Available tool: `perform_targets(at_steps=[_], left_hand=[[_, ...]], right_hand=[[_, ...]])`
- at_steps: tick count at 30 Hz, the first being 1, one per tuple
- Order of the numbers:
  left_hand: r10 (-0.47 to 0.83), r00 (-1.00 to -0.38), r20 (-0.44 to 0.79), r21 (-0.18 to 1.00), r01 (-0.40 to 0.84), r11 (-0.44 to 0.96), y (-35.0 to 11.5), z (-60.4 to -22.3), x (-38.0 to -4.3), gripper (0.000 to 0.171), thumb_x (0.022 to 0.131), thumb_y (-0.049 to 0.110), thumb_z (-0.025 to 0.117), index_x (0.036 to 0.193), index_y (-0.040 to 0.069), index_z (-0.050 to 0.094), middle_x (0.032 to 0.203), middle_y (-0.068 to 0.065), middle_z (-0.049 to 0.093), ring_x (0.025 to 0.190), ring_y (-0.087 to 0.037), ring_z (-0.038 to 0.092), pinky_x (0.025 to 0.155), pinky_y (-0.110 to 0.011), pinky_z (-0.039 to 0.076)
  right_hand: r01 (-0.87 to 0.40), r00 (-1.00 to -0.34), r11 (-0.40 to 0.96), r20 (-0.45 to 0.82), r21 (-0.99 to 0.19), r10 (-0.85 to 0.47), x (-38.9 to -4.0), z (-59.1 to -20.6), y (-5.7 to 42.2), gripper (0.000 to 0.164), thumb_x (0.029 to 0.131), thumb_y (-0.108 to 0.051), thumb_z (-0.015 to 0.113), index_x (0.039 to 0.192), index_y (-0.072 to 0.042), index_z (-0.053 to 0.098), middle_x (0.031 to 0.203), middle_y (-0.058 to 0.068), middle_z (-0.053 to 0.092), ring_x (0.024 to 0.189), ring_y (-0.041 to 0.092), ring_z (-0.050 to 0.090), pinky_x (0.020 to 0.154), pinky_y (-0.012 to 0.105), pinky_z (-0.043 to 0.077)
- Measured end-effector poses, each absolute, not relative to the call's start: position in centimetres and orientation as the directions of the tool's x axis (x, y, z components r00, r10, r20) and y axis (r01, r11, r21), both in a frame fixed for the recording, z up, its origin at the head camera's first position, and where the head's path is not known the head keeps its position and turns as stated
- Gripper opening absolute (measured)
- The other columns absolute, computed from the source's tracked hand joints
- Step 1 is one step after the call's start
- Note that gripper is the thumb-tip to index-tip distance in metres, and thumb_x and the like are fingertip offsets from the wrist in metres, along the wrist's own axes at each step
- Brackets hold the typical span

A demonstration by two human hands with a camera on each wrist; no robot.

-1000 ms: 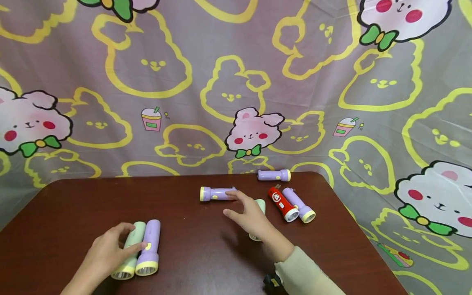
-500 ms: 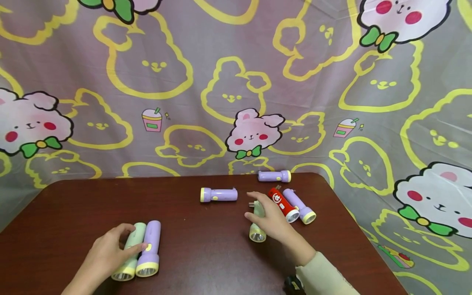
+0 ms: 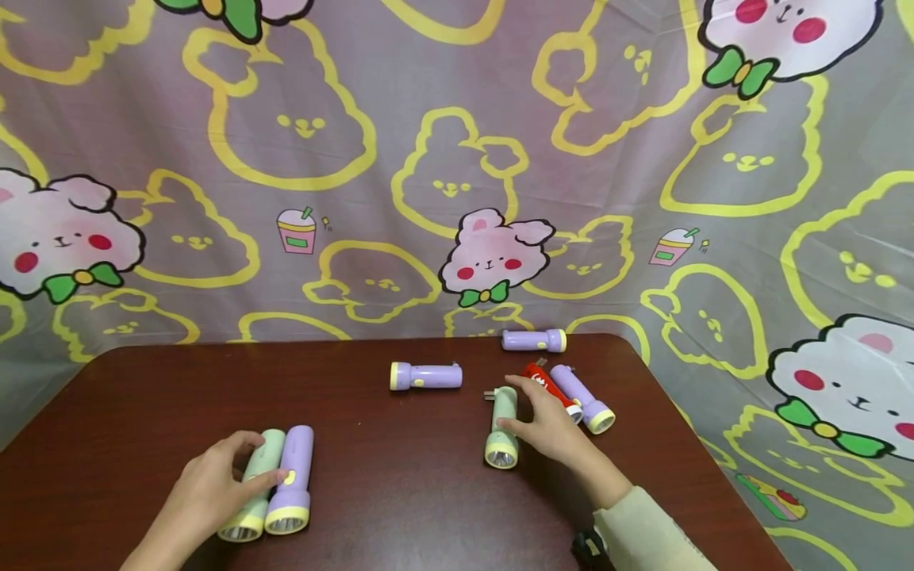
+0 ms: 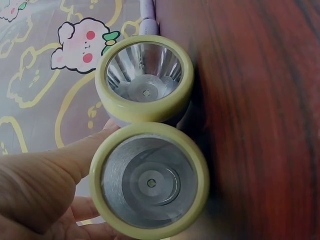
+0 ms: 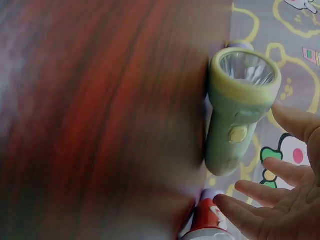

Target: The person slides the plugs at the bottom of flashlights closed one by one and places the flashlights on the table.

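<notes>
At the left of the table, in the head view, my left hand (image 3: 207,488) holds a mint-green flashlight (image 3: 263,456), its thumb reaching across onto the purple flashlight (image 3: 296,460) lying alongside. Both yellow-rimmed lenses face the left wrist camera, the green flashlight's lens (image 4: 150,182) nearer the hand. Over on the right, my right hand (image 3: 548,424) is beside another mint-green flashlight (image 3: 505,408) with plug prongs folded out at its far end. Its fingers are spread in the right wrist view, the thumb tip close to the lens end of that flashlight (image 5: 232,135).
A red flashlight (image 3: 546,379), partly behind my right hand, lies against a purple flashlight (image 3: 574,388). Another purple flashlight (image 3: 524,341) is at the back edge, and one more purple flashlight (image 3: 435,377) lies mid-table. A patterned curtain (image 3: 357,214) hangs behind the brown table (image 3: 385,460).
My right hand has moved rightward from over the green flashlight to its right side, uncovering it and covering part of the red one. My left hand stays in place.
</notes>
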State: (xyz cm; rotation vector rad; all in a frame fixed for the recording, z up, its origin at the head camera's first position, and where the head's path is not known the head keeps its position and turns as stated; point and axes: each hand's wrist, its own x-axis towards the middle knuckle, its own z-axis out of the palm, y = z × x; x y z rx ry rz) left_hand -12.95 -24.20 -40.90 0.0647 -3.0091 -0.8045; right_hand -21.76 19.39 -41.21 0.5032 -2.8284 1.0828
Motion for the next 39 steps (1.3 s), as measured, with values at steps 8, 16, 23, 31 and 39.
perform_targets(at_steps=[8,16,23,31,39], left_hand=[[-0.048,-0.998,0.029,0.508,-0.026,0.861,-24.2,-41.1,-12.9,0.067,0.077,0.047,0.083,0.121,0.002,0.061,0.096,-0.004,0.069,0.083,-0.016,0.061,0.065,-0.032,0.045],[-0.048,-0.998,0.046,0.509,-0.017,0.861,-24.2,-41.1,-12.8,0.066,0.076,0.047,0.083,0.120,0.003,0.061,0.093,-0.003,0.069,0.083,-0.016,0.061,0.065,-0.032,0.045],[-0.048,-0.998,0.047,0.505,-0.018,0.863,-24.1,-41.1,-12.7,0.065,0.076,0.047,0.083,0.119,0.003,0.062,0.093,-0.003,0.069,0.082,-0.016,0.061,0.065,-0.032,0.044],[-0.051,-0.998,0.037,0.503,-0.025,0.864,-24.2,-41.1,-12.7,0.066,0.076,0.048,0.083,0.119,0.003,0.061,0.093,-0.003,0.068,0.082,-0.016,0.060,0.065,-0.032,0.045],[-0.054,-0.998,0.042,0.511,-0.026,0.859,-24.3,-41.1,-12.8,0.066,0.076,0.048,0.083,0.120,0.003,0.061,0.096,-0.004,0.070,0.083,-0.017,0.063,0.065,-0.032,0.046]], right_hand=[[-0.299,-0.947,0.681,0.121,-0.668,-0.297,-22.4,-41.4,20.2,0.066,0.085,-0.023,0.079,0.140,-0.001,0.051,0.137,0.019,0.058,0.125,0.039,0.056,0.104,0.055,0.044],[-0.266,-0.952,0.694,0.067,-0.669,-0.300,-23.1,-41.2,20.4,0.068,0.084,-0.023,0.080,0.138,0.007,0.051,0.133,0.022,0.060,0.114,0.035,0.060,0.097,0.051,0.049],[-0.272,-0.939,0.698,0.026,-0.663,-0.342,-23.8,-41.4,20.5,0.072,0.082,-0.023,0.082,0.138,0.010,0.051,0.125,0.023,0.064,0.090,0.022,0.062,0.077,0.033,0.051],[-0.261,-0.930,0.675,-0.007,-0.690,-0.367,-24.3,-42.0,20.3,0.079,0.080,-0.024,0.083,0.140,0.011,0.046,0.130,0.025,0.060,0.093,0.023,0.062,0.077,0.031,0.051],[-0.162,-0.930,0.558,-0.063,-0.814,-0.363,-24.4,-41.9,19.9,0.071,0.079,-0.013,0.082,0.136,0.009,0.046,0.118,0.022,0.060,0.086,0.020,0.064,0.070,0.028,0.052]])
